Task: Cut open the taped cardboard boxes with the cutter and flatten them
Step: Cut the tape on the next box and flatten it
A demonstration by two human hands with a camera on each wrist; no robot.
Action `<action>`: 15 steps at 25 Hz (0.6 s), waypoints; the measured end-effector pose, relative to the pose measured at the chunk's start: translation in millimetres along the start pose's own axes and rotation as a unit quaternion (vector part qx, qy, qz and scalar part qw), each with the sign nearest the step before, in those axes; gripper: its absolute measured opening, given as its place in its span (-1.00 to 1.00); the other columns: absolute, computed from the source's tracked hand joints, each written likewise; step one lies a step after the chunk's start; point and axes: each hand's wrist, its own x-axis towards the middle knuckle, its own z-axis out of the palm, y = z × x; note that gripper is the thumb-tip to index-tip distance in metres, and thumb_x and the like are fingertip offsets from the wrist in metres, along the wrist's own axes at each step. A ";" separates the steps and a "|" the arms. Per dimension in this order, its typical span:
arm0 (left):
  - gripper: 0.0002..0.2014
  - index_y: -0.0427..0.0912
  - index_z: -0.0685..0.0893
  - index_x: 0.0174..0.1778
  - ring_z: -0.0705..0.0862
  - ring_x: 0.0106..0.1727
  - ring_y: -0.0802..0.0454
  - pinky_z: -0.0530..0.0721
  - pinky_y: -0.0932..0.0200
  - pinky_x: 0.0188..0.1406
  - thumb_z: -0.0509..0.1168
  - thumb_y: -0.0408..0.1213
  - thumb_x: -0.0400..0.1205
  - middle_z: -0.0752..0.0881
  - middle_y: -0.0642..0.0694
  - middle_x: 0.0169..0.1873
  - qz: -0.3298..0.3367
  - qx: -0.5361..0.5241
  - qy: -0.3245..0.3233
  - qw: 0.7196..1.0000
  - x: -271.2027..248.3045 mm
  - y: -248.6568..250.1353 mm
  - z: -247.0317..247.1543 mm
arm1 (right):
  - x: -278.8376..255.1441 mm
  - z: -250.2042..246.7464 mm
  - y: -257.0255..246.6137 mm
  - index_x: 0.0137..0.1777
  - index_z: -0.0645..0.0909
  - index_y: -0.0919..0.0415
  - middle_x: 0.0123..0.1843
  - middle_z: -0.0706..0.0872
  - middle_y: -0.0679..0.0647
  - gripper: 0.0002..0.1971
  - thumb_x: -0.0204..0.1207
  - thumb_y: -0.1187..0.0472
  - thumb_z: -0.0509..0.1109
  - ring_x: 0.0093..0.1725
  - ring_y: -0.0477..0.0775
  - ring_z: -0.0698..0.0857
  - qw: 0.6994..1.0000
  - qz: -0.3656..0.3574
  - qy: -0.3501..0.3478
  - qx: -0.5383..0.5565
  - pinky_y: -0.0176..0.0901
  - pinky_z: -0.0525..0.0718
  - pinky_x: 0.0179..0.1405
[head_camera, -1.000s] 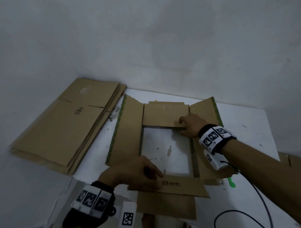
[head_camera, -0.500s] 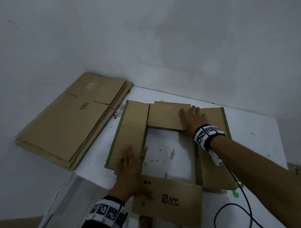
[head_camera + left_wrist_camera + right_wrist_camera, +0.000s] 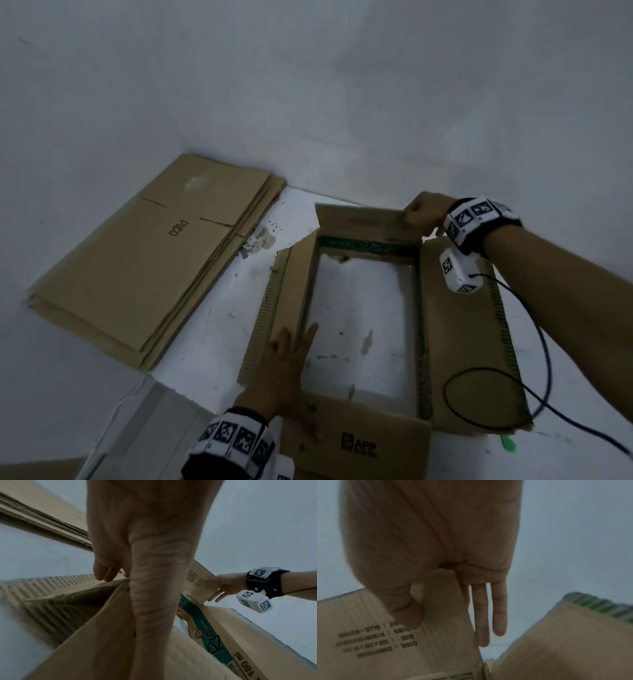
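- A cut-open cardboard box (image 3: 455,329) stands on the white table (image 3: 359,329) as a bottomless sleeve, all four flaps splayed outward, none of them taped
- The person's right hand (image 3: 423,214) pinches the far flap (image 3: 359,219) at its corner, thumb on one face and fingers on the other, holding it upright
- The left hand (image 3: 284,370) lies with straight fingers against the left wall near the front corner, gripping nothing
- A stack of flattened boxes (image 3: 144,257) lies at the table's left edge, the finished share of the job
- The cutting on this box looks done; collapsing the sleeve flat appears to be what is left
- A green object (image 3: 508,443), possibly the cutter, peeks out beside the right flap, untouched
- No other taped boxes are in sight
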 end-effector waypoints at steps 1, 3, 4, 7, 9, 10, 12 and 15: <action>0.57 0.37 -0.66 0.46 -0.31 0.70 -0.42 0.05 -0.43 0.67 0.71 0.21 0.14 -0.42 -0.32 0.67 -0.002 0.005 -0.007 1.000 2.5 -1.0 -0.6 | 8.3 -2.2 3.4 0.20 0.74 0.38 0.00 0.80 0.30 -0.68 0.59 0.15 0.44 -0.12 0.30 0.79 0.997 0.032 0.052 0.054 -0.18 0.71 -0.45; 0.59 0.41 -0.66 0.47 -0.38 0.69 -0.41 0.01 -0.47 0.65 0.71 0.22 0.11 -0.46 -0.28 0.66 -0.003 -0.011 -0.023 1.000 2.9 -2.5 0.1 | 19.0 2.1 11.0 0.27 0.64 0.42 0.16 0.75 0.40 -0.50 0.46 0.08 0.58 -0.01 0.36 0.77 0.975 0.090 0.163 0.124 0.06 0.80 -0.13; 0.59 0.42 -0.65 0.48 -0.41 0.68 -0.41 0.00 -0.50 0.64 0.71 0.23 0.10 -0.48 -0.26 0.66 -0.002 -0.019 -0.030 0.999 3.9 -4.0 0.5 | 23.7 7.9 12.9 0.44 0.49 0.41 0.29 0.67 0.43 -0.32 0.42 0.08 0.62 0.11 0.38 0.73 0.962 0.118 0.203 0.143 0.16 0.76 0.09; 0.57 0.42 -0.65 0.48 -0.46 0.66 -0.40 -0.05 -0.50 0.64 0.70 0.24 0.13 -0.49 -0.26 0.66 0.002 -0.020 -0.041 0.999 5.4 -6.4 -0.1 | 34.8 39.3 15.0 0.69 0.06 0.26 0.45 0.47 0.44 -0.08 0.47 0.19 0.57 0.35 0.47 0.58 0.957 0.127 0.234 0.119 0.26 0.60 0.30; 0.56 0.43 -0.63 0.50 -0.48 0.66 -0.38 -0.06 -0.50 0.64 0.70 0.22 0.15 -0.50 -0.24 0.66 0.004 -0.024 -0.041 0.999 4.8 -6.2 -1.7 | 44.8 66.9 15.8 0.51 0.33 0.22 0.32 0.49 0.41 -0.47 0.58 0.27 0.40 0.26 0.50 0.58 0.973 0.073 0.214 0.043 0.31 0.60 0.22; 0.55 0.42 -0.60 0.53 -0.48 0.65 -0.38 -0.05 -0.49 0.63 0.71 0.20 0.15 -0.51 -0.21 0.65 0.001 -0.029 -0.043 0.999 4.0 -5.1 -2.7 | 46.7 78.6 17.6 0.41 0.44 0.21 0.29 0.48 0.37 -0.63 0.62 0.28 0.31 0.25 0.49 0.56 0.980 0.060 0.190 0.003 0.34 0.57 0.23; 0.55 0.40 -0.57 0.56 -0.47 0.66 -0.38 -0.04 -0.49 0.62 0.72 0.18 0.15 -0.52 -0.20 0.65 -0.005 -0.026 -0.042 0.999 4.9 -3.4 -2.7 | 47.1 91.4 20.3 0.27 0.56 0.17 0.25 0.53 0.30 -0.75 0.64 0.25 0.23 0.26 0.43 0.55 0.987 0.062 0.133 -0.060 0.39 0.44 0.33; 0.57 0.38 -0.58 0.56 -0.45 0.66 -0.42 -0.04 -0.49 0.63 0.72 0.18 0.14 -0.51 -0.24 0.65 -0.009 -0.012 -0.039 0.999 6.3 -3.4 -3.1 | 42.1 84.3 20.3 0.16 0.63 0.16 0.14 0.68 0.20 -0.79 0.66 0.17 0.20 0.28 0.38 0.60 0.994 0.047 0.056 -0.086 0.62 0.16 0.51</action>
